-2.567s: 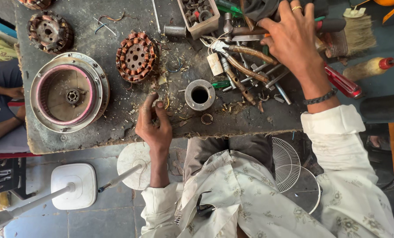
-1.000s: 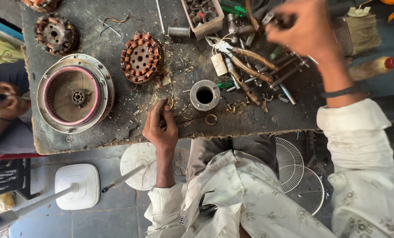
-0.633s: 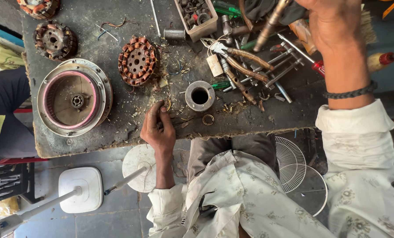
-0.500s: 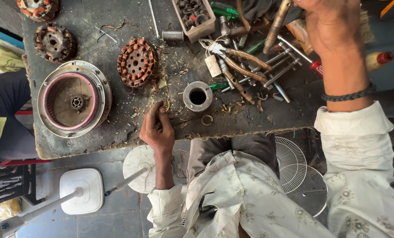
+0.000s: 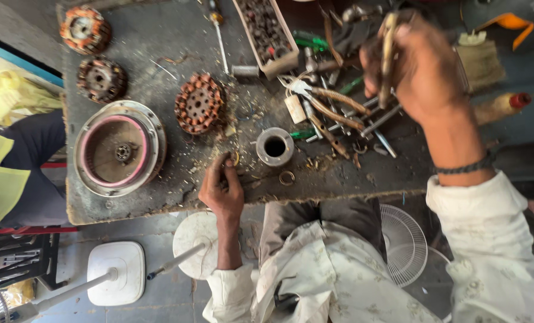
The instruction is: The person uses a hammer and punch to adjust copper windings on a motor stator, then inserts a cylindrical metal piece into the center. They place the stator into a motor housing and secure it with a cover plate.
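Note:
My left hand rests at the near edge of the dark workbench, pinching a small metal ring between its fingertips. A short grey metal cylinder with a hole stands just to its right. My right hand is raised over the pile of hand tools and is closed around a slim brass-coloured tool, held upright. A copper-wound stator lies left of the cylinder. A round motor housing sits at the bench's left.
Two more wound stators lie at the far left. A small tray of parts and a red-capped bottle are at the back. Another person's dark sleeve is left of the bench. Fan bases and a grille stand on the floor.
My right hand lifted a slim tool out of the pile and brought it up and toward me. My left hand stayed at the bench edge with the small ring.

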